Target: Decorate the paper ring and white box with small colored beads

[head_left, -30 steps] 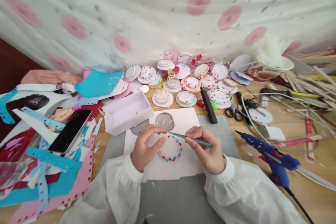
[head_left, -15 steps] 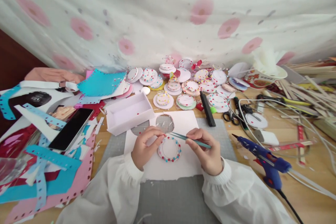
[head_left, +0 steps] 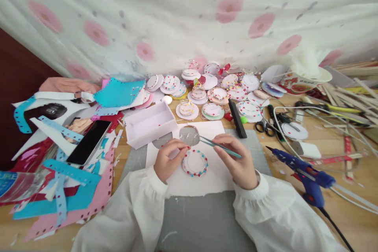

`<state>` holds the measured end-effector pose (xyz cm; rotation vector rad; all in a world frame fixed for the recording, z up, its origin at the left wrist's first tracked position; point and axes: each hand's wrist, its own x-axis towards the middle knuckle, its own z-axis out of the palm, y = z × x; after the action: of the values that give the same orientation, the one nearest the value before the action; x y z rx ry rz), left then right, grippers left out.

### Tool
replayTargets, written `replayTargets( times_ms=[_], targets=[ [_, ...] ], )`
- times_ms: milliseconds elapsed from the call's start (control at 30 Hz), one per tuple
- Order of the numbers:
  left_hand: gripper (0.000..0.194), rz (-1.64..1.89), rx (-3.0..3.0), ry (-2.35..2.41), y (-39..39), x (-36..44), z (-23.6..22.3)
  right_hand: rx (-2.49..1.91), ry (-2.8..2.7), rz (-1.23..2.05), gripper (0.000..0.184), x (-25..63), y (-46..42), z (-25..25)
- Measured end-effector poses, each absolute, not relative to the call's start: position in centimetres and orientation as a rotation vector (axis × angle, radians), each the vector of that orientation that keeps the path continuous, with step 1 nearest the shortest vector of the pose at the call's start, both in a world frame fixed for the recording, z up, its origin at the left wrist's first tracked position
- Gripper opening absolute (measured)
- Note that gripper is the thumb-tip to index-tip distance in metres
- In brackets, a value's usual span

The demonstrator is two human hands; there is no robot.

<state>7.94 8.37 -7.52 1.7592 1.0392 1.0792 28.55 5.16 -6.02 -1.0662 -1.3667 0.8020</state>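
Left hand (head_left: 167, 162) pinches a small red bead (head_left: 188, 148) between thumb and forefinger, while the right hand (head_left: 238, 160) grips green tweezers (head_left: 232, 152), tips apart from each other and just clear of the left fingertips. Beneath them, a round piece (head_left: 195, 162) edged with red and blue beads lies flat on white paper (head_left: 217, 186) over a grey mat (head_left: 203, 220). Surroundings: open white box (head_left: 153, 132) and phone (head_left: 89, 142) at left, decorated discs (head_left: 212, 110) behind, scissors (head_left: 265, 128) and blue glue gun (head_left: 304, 170) at right.
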Motion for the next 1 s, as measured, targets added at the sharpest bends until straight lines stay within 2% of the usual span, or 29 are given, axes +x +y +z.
replayTargets(
  times_ms=[267, 633, 1000],
  targets=[
    [0.011, 1.072, 1.834, 1.019, 8.35, 8.13, -7.18, -1.126, -1.247, 0.798, 0.014, 28.53, 4.78, -6.29],
    [0.011, 1.022, 1.768, 0.988, 8.39, 8.55, -6.94, -1.122, -1.281, 0.963, 0.018, 28.84, 4.28, -6.16],
    [0.013, 0.982, 1.770, 1.036, 8.52, 8.39, -7.09, -1.151, -1.366, 0.910, 0.017, 29.04, 4.66, -6.15]
  ],
)
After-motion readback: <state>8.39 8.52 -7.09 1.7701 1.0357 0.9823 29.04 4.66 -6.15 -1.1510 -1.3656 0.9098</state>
